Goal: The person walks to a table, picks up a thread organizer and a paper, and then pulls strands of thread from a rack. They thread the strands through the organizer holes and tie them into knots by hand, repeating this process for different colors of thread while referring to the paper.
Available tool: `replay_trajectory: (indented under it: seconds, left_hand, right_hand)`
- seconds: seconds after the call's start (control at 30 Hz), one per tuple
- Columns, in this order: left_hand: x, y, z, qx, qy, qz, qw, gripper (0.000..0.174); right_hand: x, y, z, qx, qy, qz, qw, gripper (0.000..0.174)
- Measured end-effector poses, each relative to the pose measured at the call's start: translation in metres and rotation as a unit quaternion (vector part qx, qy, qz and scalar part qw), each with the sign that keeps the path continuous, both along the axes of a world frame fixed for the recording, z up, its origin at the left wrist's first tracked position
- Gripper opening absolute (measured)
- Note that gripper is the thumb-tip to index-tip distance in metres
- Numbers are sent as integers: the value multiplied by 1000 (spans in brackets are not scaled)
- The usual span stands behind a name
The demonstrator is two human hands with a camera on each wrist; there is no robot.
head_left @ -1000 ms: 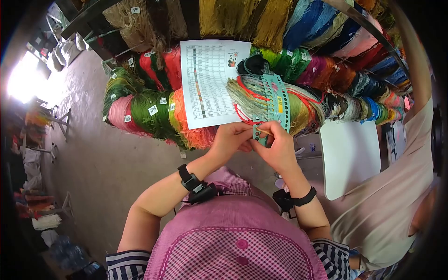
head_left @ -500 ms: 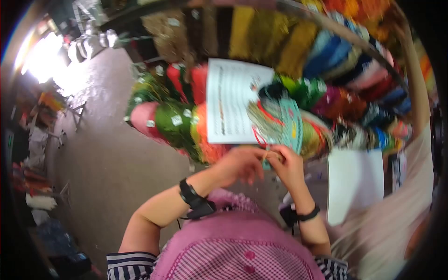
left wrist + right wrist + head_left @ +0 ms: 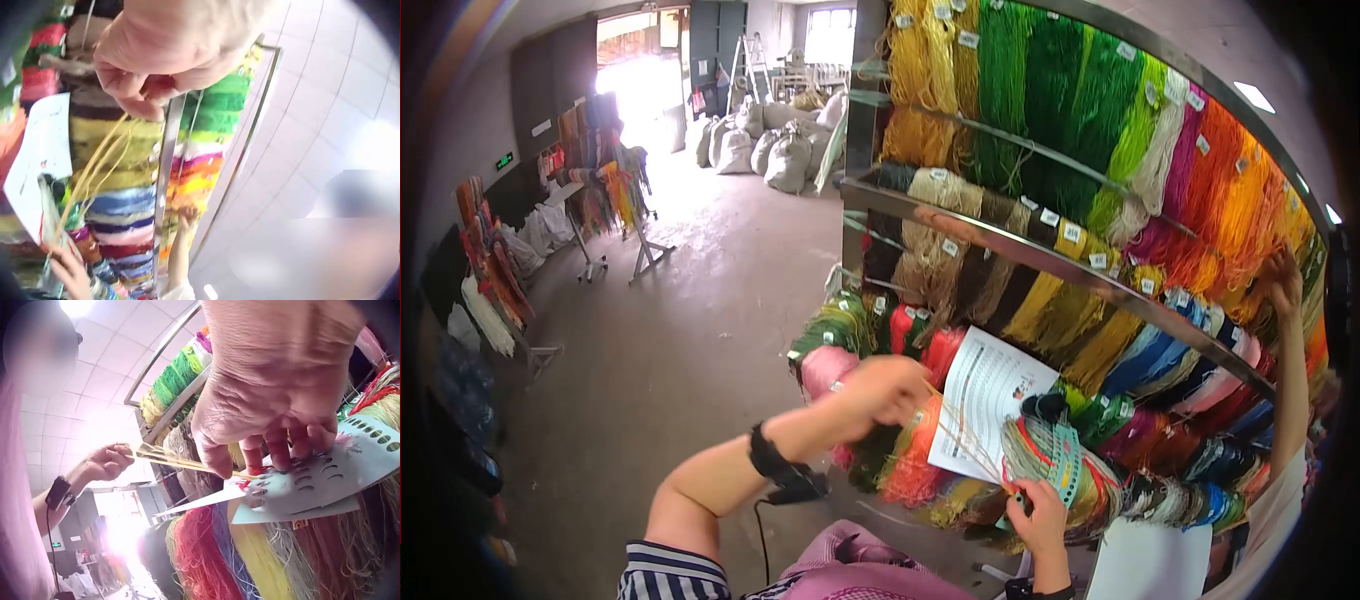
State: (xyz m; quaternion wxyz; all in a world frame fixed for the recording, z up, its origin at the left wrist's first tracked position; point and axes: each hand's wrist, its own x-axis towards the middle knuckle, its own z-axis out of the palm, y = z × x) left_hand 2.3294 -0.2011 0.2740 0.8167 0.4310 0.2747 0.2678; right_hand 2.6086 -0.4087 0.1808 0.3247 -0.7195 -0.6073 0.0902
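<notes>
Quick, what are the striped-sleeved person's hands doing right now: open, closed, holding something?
Left hand: closed, pinching yellowish threads.
Right hand: closed, gripping the holed card where those threads meet it.

Your bare left hand is out in front on a bent, bare left arm, its fingers curled in toward the thumb. Your bare right hand sits well apart, nearer your body, fingers bent.
</notes>
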Motion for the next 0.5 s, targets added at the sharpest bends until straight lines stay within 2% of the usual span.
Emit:
replay_trajectory:
  seconds: [0.03,0.1,0.13,0.17,0.2,0.23,0.27,0.3,0.37,0.43,0.5]
  left_hand:
    - [-20,3,28,31,-20,99,994,17]
    - [-59,40,45,144,-31,183,972,28]
    - [-76,53,58,182,-13,194,964,31]
    - [-87,62,73,178,32,219,959,31]
    - [-95,76,81,274,163,229,920,28]
    - [-102,95,86,362,289,234,855,28]
    - [-110,123,87,513,373,305,710,27]
    - [-116,150,93,635,435,361,526,28]
    - [-109,178,152,632,321,356,609,27]
    - [-87,209,202,707,157,433,536,27]
    - [-68,228,244,703,166,520,455,28]
  right_hand:
    - [0,1,-5,19,-36,-6,999,28]
    - [2,1,-18,32,-77,-28,996,28]
    - [1,1,-20,39,-78,-29,996,28]
    - [0,1,-20,38,-79,-39,995,28]
    - [-2,2,-21,35,-78,-48,995,29]
    - [0,4,-23,32,-86,-51,994,33]
    - [-3,7,-20,37,-85,-52,994,33]
    - [-6,7,-15,18,-63,-54,996,35]
    - [-26,7,18,18,-50,-61,997,32]
    - [-27,6,23,21,-43,-69,996,29]
    - [-32,10,29,19,-36,-83,996,28]
